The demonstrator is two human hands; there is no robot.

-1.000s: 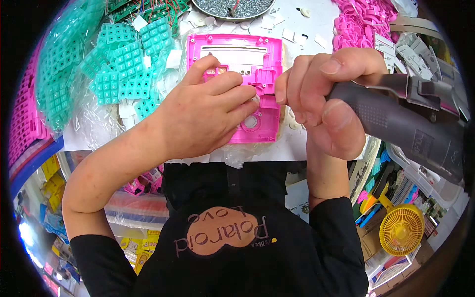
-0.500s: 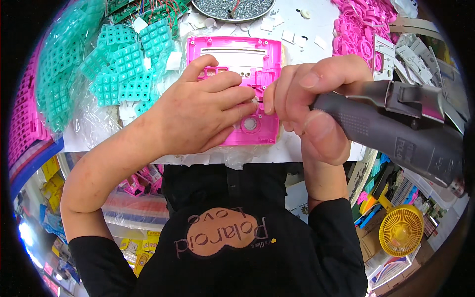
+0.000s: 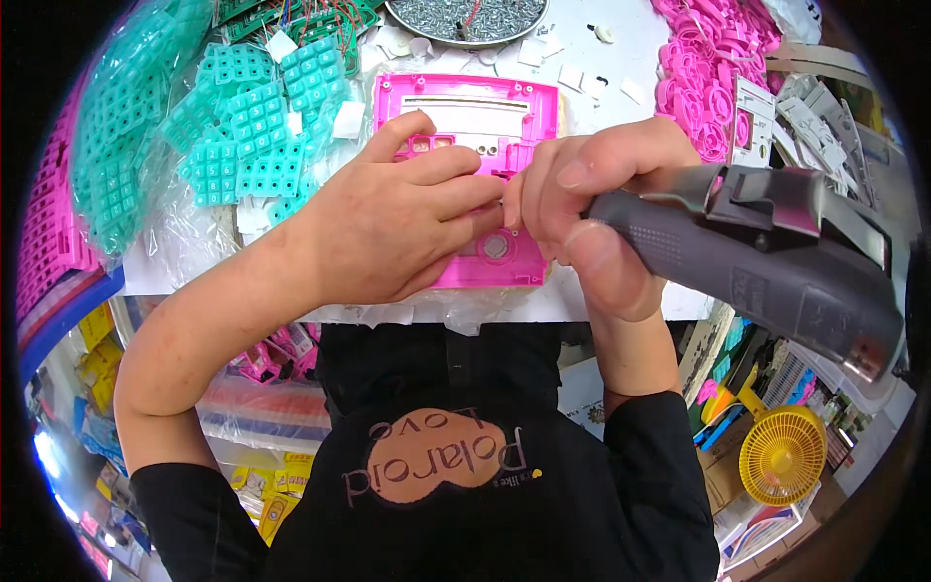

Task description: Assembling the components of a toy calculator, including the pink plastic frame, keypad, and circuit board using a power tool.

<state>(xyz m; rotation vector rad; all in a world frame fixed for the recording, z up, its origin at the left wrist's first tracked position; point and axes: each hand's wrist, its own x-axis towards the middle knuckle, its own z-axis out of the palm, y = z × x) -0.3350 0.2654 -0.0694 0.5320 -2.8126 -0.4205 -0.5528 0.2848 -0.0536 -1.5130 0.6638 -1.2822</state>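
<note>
The right grip [image 3: 601, 209], a bare hand, is clenched round the near end of a dark grey power tool [image 3: 747, 262] with a metal lever, whose body slants away to the lower right; the front of the tool is hidden by the fingers. The left grip [image 3: 407, 213] lies across a pink plastic case [image 3: 545, 112], fingers bent and a little apart, their tips close to the right fingers; whether they pinch anything small, I cannot tell. The case sits at the front middle of the white counter [image 3: 630, 44], inner side up, showing a long slot, posts and a round opening near its lower edge. Left of it are mint-green keypads [image 3: 257, 116], partly beside clear plastic, with green circuit boards [image 3: 320, 21] and wires behind. A round tray of screws [image 3: 417, 8] stands beyond the case. Heaped pink parts [image 3: 693, 73] lie at the right rear, next to white plastic pieces [image 3: 819, 131]. A yellow fan [image 3: 782, 456] stands below, on the right.
</note>
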